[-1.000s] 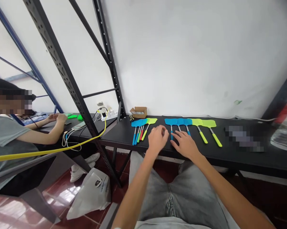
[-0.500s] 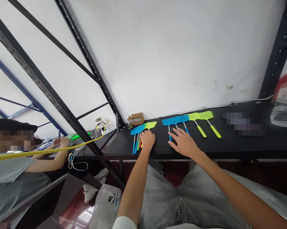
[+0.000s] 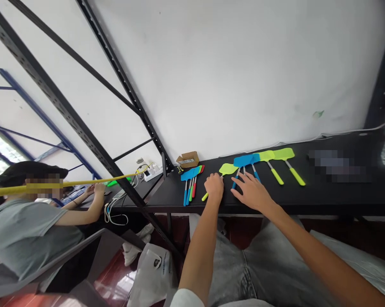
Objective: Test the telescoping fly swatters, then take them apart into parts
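Left hand (image 3: 214, 187) is bent closed around the shaft of a yellow-green spatula (image 3: 228, 169); the blade shows beyond the knuckles and the handle end comes out below. How firmly it presses, I cannot tell. Right hand (image 3: 251, 191) has its fingers spread wide over the handles of the blue spatulas (image 3: 245, 160); it seems to have hold of nothing, and whether a fingertip touches is not clear. Taken from the cardboard box (image 3: 187, 159), the yellow-green spatula lies to the right and closer to the person, and the blue spatulas are farther right. Such a spatula should be light, I judge, with a soft, bending blade and a stiffer shaft and handle. It is hardly fragile, but the blade may be smooth and could bend when pinched, so the handle or the shaft is probably the better place for holding. Both hands are turned with their backs upward. The left forearm reaches rather straight forward, to the right of the box; the right forearm comes slanting from farther right of it.
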Tool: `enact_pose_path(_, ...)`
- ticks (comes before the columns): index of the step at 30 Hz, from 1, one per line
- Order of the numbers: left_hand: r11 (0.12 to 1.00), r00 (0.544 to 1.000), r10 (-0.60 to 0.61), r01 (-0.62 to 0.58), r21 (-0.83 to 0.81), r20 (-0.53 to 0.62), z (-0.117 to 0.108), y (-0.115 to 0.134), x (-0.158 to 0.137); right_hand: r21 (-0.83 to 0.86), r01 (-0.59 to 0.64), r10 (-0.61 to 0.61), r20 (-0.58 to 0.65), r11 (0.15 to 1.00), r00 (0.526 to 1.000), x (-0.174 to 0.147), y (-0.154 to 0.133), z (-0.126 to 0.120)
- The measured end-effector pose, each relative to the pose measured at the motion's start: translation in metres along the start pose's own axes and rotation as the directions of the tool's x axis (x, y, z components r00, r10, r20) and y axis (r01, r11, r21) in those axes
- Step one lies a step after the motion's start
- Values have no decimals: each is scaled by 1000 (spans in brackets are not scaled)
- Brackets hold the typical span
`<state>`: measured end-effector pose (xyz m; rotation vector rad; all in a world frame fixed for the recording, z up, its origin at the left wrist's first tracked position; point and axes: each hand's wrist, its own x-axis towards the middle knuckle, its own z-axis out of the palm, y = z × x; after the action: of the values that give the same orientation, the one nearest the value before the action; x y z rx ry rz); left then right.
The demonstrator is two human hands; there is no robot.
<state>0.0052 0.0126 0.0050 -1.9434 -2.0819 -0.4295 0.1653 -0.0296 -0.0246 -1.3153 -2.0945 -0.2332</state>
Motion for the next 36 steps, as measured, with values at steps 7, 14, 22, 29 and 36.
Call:
enact_pose_path(7,993,990,-113,110,-44,-81,-1,0,-6,-22,69,-71,-80,997,994,-2,7,11)
enact_pose_path(14,993,979,12,-35,-110,-203,-8,4,-12,39,136,-126,-198,990,972,1,12,16)
enact_pose_path(22,978,947,121,-164,-126,-296,-9,4,-15,400,-7,143,-311,917,939,20,-12,-6)
enact_pose_path(29,944,914,243,-300,-138,-324,-12,0,-20,741,-319,399,75,591,914,49,-20,23)
enact_pose_path(36,952,921,232,-281,-122,-314,-12,4,-16,872,-258,604,-54,417,795,68,-22,45)
